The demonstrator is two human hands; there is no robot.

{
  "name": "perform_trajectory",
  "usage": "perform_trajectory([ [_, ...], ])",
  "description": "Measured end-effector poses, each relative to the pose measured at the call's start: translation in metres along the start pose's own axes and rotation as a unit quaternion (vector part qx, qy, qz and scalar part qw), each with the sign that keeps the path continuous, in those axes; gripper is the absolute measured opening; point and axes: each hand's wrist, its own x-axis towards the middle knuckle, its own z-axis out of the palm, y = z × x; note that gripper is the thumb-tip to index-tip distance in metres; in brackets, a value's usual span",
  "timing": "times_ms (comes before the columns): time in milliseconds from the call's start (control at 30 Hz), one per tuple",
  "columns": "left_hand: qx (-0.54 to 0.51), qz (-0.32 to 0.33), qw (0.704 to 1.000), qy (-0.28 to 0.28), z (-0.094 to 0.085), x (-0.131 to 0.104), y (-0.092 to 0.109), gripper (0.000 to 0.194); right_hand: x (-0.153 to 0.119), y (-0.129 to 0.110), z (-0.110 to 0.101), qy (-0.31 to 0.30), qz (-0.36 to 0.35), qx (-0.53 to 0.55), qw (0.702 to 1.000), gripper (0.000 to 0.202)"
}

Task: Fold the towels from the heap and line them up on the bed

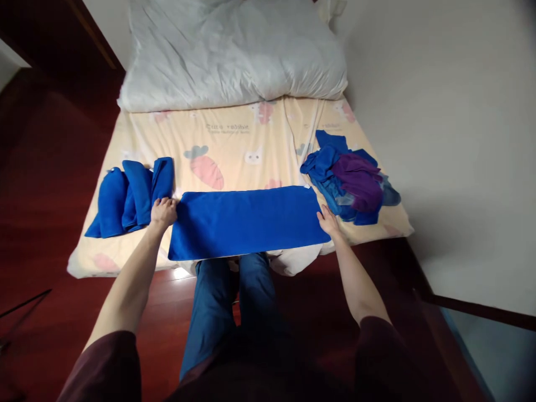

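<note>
A long blue towel (251,222) lies flat across the near edge of the bed, in front of my knees. At its left edge is my left hand (163,212), closed with the fingers curled against the cloth. My right hand (329,221) rests at the right edge, its thumb and fingers apart and touching the towel. Just left of my left hand, several folded blue towels (112,201) lean side by side. Beyond my right hand sits a loose heap of blue cloths (324,162) with a purple cloth (360,181) on top.
The bed has a cream sheet (238,139) printed with carrots and rabbits. A bulky white quilt (234,56) covers its far end. A grey wall (444,123) rises on the right. Dark red floor (37,223) shows on the left and below.
</note>
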Motion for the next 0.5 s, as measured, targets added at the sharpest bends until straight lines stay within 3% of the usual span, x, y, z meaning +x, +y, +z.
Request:
perform_trajectory([
  [133, -0.034, 0.025, 0.998, 0.049, 0.015, -0.005, -0.017, 0.047, 0.016, 0.012, -0.019, -0.022, 0.051, -0.030, 0.998, 0.066],
  [267, -0.059, 0.028, 0.996, 0.066, 0.018, -0.008, -0.023, 0.043, 0.018, -0.002, -0.024, -0.016, 0.089, -0.075, 0.993, 0.061],
  [400, -0.036, 0.001, 0.998, 0.043, 0.012, -0.007, -0.019, 0.039, 0.026, -0.032, -0.017, 0.077, 0.046, -0.106, 0.990, 0.051],
  [500, -0.018, -0.028, 0.999, 0.018, 0.004, 0.001, -0.008, 0.040, 0.044, -0.050, -0.009, 0.081, 0.006, -0.066, 0.995, 0.051],
])
